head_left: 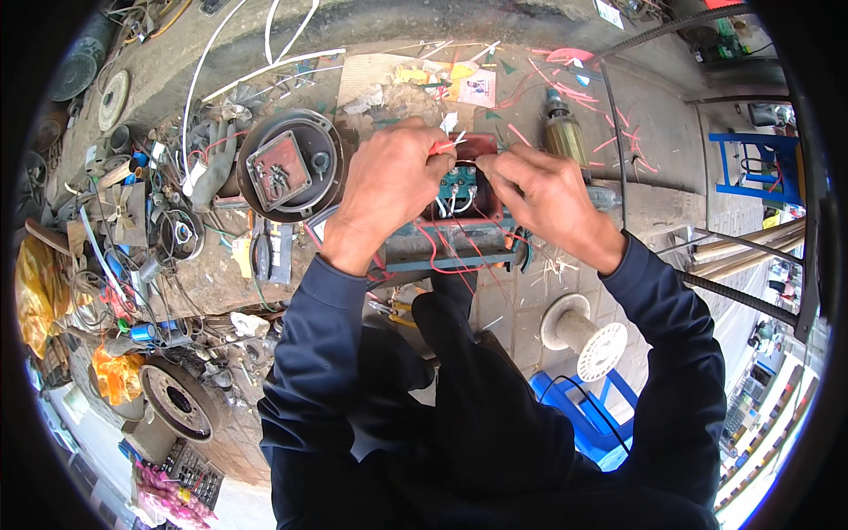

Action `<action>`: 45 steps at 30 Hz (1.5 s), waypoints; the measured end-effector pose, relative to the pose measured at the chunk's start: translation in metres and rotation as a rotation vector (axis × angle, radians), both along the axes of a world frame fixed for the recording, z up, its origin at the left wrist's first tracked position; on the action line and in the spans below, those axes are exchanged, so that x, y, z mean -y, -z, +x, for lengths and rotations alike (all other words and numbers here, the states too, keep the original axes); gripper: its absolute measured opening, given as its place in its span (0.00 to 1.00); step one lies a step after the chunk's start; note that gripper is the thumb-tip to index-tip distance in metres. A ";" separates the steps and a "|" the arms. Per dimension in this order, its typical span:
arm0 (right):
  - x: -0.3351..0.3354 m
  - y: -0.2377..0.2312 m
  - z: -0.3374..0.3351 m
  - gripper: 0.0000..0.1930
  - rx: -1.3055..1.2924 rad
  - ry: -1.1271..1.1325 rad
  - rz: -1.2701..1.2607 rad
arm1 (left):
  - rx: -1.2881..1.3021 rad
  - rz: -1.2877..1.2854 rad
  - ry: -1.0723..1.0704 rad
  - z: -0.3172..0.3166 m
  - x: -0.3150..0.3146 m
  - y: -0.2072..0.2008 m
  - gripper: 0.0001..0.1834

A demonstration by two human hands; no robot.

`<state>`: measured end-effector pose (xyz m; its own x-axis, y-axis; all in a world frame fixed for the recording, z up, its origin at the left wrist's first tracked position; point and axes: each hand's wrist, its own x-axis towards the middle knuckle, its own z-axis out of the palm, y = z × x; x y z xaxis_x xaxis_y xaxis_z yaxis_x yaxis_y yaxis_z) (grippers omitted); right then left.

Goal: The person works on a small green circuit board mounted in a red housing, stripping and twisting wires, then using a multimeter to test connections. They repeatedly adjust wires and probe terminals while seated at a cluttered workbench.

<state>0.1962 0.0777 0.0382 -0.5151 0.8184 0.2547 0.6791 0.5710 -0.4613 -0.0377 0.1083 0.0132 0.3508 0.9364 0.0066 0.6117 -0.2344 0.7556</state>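
Observation:
My left hand (389,181) grips a red-handled tool (444,146) above the open terminal box (459,190) of a motor with a red and teal housing. Across the box, my right hand (539,190) pinches thin white wires (459,201) over the teal terminal block. Red leads (446,252) hang from the box down over the motor's teal frame (442,254). The fingertips of both hands hide part of the terminals. Both forearms wear dark blue sleeves.
A round motor end cover (287,163) with a red plate lies left of the box. A brass-coloured rotor (563,132) stands to the right. An empty white spool (587,331) and a blue stool (583,402) sit lower right. Scrap parts, wires and a grey glove (212,159) crowd the left.

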 end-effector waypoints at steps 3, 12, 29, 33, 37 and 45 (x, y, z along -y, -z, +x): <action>0.005 -0.005 0.001 0.09 0.089 -0.053 -0.005 | -0.081 -0.011 -0.020 0.004 -0.002 -0.002 0.09; 0.002 -0.017 -0.011 0.03 0.201 -0.096 -0.069 | -0.263 -0.108 -0.049 0.014 -0.005 -0.014 0.10; -0.015 -0.022 -0.033 0.11 0.201 0.185 -0.530 | -0.227 0.067 0.144 0.000 -0.003 0.003 0.13; -0.019 -0.021 -0.034 0.12 0.219 0.188 -0.557 | -0.143 0.166 0.132 -0.001 -0.001 0.008 0.15; -0.019 -0.021 -0.036 0.12 0.245 0.215 -0.552 | -0.126 0.215 0.137 -0.001 -0.001 0.011 0.16; -0.015 -0.025 -0.043 0.11 0.472 0.188 -0.405 | -0.105 0.245 0.165 -0.004 0.000 0.016 0.17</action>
